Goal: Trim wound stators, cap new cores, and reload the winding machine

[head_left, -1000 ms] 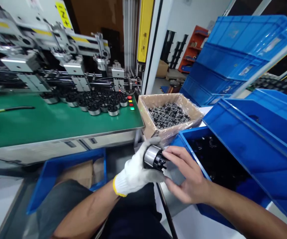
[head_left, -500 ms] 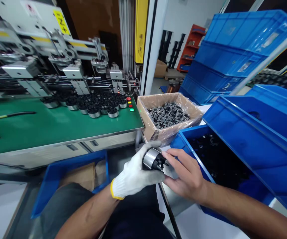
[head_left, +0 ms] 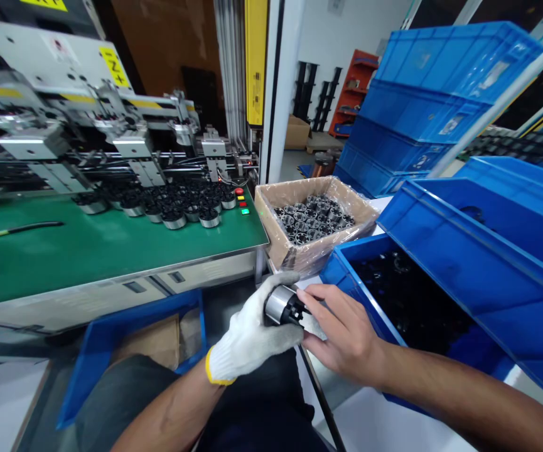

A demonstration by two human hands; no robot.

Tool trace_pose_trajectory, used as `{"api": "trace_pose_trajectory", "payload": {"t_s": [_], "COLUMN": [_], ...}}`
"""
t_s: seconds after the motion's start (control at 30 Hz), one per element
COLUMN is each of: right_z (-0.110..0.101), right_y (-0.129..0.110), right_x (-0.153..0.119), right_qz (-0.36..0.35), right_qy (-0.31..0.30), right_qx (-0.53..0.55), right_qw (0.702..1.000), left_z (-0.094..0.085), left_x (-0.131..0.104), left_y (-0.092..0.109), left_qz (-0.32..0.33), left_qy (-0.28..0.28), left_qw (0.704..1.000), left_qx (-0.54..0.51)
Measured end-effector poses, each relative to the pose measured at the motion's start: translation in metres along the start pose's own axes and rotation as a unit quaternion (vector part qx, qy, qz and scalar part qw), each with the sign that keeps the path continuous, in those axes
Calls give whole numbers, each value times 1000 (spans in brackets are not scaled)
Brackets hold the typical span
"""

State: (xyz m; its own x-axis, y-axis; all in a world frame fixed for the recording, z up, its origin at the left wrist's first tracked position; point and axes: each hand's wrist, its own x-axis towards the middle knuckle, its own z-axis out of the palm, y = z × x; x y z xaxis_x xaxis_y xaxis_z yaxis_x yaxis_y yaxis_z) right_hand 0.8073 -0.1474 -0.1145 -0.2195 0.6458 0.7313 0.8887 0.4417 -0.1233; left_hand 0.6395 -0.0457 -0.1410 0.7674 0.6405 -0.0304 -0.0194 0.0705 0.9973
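Head view: green worktop (head_left: 111, 251), machine (head_left: 139, 147) along its back edge. Black-and-silver parts (head_left: 174, 218) clustered toward the back right corner, beside coloured buttons (head_left: 245, 212). Black-and-yellow tool (head_left: 21, 228) lies toward the left edge. Off the right edge: plastic-lined carton (head_left: 275, 233) of ringed parts; farther back, stacked blue crates (head_left: 431, 107), orange shelf (head_left: 353, 94).

Silver-and-black cylinder (head_left: 278, 304) held off the worktop, near its front right corner. Long axis slightly tilted, left to right; pronged black end points right and a little down. Gloved left hand (head_left: 252, 333) clamped around silver body; bare right hand (head_left: 346, 326) has fingertips at prongs, grip unclear.
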Motion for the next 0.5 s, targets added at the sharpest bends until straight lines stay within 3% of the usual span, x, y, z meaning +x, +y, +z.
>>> {"api": "trace_pose_trajectory", "payload": {"t_s": [0.2,0.4,0.5], "right_z": [1,0,-7], "right_y": [3,14,12], "right_x": [1,6,8], "right_qz": [-44,-24,-36], "right_qy": [-6,-36,-5], "right_qx": [-38,-28,-52], "right_qw": [998,999,998], "left_z": [8,10,17], "left_x": [-4,11,26], "left_y": [-6,-26,-18], "left_qz": [40,45,59], "left_qy": [5,10,27], "left_qw": [999,987,997], "left_qx": [5,-152,-41]}}
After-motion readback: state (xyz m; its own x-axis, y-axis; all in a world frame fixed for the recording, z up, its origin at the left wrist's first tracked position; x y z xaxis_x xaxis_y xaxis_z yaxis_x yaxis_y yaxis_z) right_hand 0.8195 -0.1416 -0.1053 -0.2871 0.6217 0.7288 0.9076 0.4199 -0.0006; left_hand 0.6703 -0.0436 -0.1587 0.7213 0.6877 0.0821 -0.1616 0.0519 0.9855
